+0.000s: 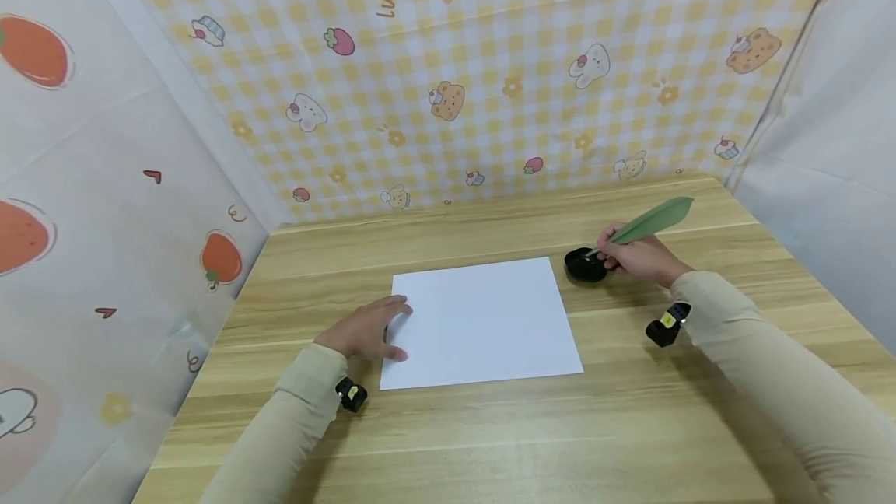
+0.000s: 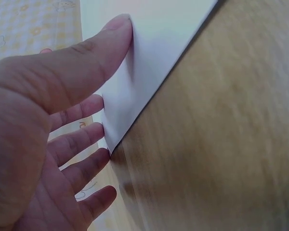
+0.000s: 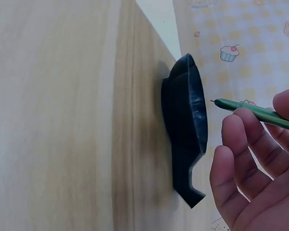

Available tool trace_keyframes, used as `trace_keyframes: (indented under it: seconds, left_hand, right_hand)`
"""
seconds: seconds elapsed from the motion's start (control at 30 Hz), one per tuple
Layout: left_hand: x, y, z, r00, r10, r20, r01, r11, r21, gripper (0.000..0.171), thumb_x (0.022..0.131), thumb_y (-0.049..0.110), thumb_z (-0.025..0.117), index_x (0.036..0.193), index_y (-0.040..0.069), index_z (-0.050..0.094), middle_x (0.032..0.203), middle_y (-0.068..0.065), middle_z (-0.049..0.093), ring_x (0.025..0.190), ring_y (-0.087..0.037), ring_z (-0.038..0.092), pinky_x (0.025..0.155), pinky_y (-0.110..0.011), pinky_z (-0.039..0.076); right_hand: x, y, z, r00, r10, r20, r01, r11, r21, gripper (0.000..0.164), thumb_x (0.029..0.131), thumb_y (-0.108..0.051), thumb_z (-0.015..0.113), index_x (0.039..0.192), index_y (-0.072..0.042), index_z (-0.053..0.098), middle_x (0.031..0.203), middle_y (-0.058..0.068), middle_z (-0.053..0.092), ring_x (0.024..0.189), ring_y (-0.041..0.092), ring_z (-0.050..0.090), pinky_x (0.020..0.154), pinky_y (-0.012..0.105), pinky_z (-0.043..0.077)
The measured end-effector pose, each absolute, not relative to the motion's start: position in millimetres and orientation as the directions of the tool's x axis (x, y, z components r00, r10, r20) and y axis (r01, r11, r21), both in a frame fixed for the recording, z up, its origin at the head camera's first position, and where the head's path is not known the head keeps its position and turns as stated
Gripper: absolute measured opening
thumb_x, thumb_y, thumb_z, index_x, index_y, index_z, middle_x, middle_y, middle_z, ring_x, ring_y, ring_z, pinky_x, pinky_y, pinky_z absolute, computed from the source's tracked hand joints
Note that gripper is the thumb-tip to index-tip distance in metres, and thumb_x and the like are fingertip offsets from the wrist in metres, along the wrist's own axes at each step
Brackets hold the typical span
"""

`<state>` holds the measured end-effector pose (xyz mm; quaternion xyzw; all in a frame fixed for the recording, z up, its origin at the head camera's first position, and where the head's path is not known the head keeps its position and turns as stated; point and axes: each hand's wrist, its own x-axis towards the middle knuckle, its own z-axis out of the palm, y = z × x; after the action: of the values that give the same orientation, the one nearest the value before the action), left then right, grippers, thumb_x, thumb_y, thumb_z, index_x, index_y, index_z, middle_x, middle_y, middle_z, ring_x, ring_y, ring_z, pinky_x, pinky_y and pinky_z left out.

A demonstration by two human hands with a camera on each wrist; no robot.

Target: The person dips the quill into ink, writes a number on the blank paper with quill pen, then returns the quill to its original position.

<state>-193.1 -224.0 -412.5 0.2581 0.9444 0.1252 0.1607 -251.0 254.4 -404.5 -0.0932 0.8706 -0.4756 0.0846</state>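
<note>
A blank white sheet of paper lies on the wooden table. My left hand rests at its left edge, thumb and fingers spread and touching the paper. To the right of the sheet sits a small black dish. My right hand pinches a green leaf-shaped pen between thumb and fingers, its leafy end pointing up and right. In the right wrist view, the pen's thin tip stands just off the open side of the dish, which has a short handle; no contact shows there.
Behind the table hangs a yellow checked cloth with cartoon prints. White printed sheeting closes off the left side, and a plain white sheet the right.
</note>
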Motion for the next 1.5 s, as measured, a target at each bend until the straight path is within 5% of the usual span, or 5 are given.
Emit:
trace_keyframes:
  seconds: [0.57, 1.17, 1.5]
  left_hand:
    - [-195, -226, -414, -0.812, 0.530, -0.243, 0.447, 0.834, 0.324, 0.077, 0.076, 0.036, 0.083, 0.137, 0.004, 0.050, 0.150, -0.020, 0.036, 0.138, -0.039, 0.032, 0.110, -0.052, 0.029]
    - [-198, -222, -412, -0.816, 0.520, -0.252, 0.439, 0.841, 0.316, 0.075, 0.076, 0.033, 0.083, 0.137, 0.004, 0.050, 0.151, -0.019, 0.036, 0.138, -0.038, 0.032, 0.110, -0.051, 0.030]
    - [-199, -222, -413, -0.817, 0.520, -0.250, 0.437, 0.841, 0.321, 0.075, 0.076, 0.034, 0.083, 0.138, 0.005, 0.050, 0.151, -0.019, 0.035, 0.138, -0.038, 0.032, 0.110, -0.052, 0.030]
  right_hand:
    - [-250, 225, -395, -0.959, -0.281, -0.043, -0.091, 0.447, -0.890, 0.022, 0.102, -0.019, 0.048, 0.108, 0.002, 0.051, 0.098, 0.018, 0.064, 0.081, 0.017, 0.061, 0.067, 0.030, 0.052]
    - [-255, 181, -407, -0.950, -0.308, -0.047, -0.078, 0.382, -0.921, 0.020, 0.100, -0.018, 0.051, 0.106, 0.001, 0.054, 0.101, 0.022, 0.064, 0.088, 0.033, 0.063, 0.072, 0.038, 0.052]
    - [-258, 154, -418, -0.948, -0.313, -0.061, -0.061, 0.364, -0.929, 0.015, 0.100, -0.017, 0.051, 0.104, -0.003, 0.054, 0.101, 0.024, 0.064, 0.084, 0.028, 0.064, 0.068, 0.034, 0.052]
